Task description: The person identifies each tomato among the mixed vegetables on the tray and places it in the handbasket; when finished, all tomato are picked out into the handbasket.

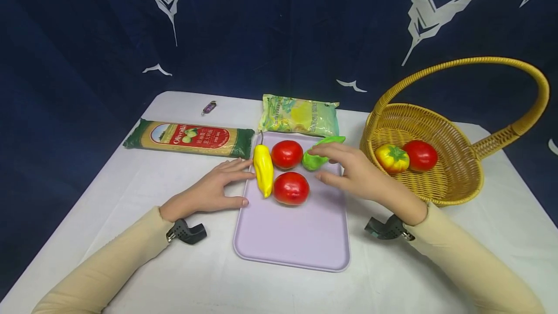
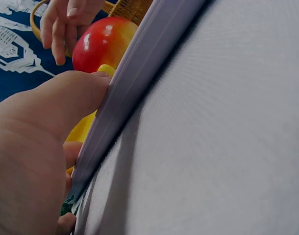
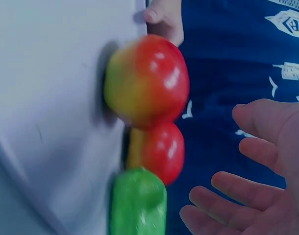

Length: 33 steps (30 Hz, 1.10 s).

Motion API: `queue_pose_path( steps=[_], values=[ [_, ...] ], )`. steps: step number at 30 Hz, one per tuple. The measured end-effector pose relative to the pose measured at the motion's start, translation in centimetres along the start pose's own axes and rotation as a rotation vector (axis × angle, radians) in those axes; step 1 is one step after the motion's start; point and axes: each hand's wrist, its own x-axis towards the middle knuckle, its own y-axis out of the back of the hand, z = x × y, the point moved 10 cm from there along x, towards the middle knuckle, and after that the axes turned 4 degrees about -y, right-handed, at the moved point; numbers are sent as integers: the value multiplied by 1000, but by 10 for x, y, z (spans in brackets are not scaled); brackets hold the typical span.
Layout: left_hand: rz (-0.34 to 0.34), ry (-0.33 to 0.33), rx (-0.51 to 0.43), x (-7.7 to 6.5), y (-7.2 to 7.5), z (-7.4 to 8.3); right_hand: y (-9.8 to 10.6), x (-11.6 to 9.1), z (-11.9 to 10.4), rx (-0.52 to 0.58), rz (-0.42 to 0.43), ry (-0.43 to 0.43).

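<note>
One green vegetable [image 1: 312,162] is seen near the right hand [image 1: 354,167], fingers wide, on the lilac tray [image 1: 292,236] touched by the loose-fingered left hand [image 1: 215,189]; tidying seems under way, a nudge perhaps needed

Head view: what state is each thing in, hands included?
Tray: flat, carrying produce
Left hand: resting at tray's left rim
Right hand: holding nothing, near green vegetable
Green vegetable: on tray, partly hidden
Yellow pepper: lying on tray
Near tomato: on tray
Far tomato: on tray
Basket: upright, partly filled
Pasta pack: lying flat, label up
Green bag: lying flat
Purple object: lying down
</note>
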Motion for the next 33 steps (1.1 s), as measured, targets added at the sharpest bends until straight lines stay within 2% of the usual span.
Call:
queue_pose_path(
  steps=[5,11,18,25,33],
  values=[
    [1,-1,-1,0,1,1,-19,5,-3,109,-61,3],
    [0,-2,-2,1,1,0,-35,4,-4,169,-107,-28],
    [0,-3,-5,1,0,0,-48,3,-7,230,-139,-25],
    [0,-3,-2,0,0,-1,-62,5,-4,339,-186,-55],
    [-4,-3,-9,1,0,-2,-73,6,-5,383,-224,-54]
  ],
)
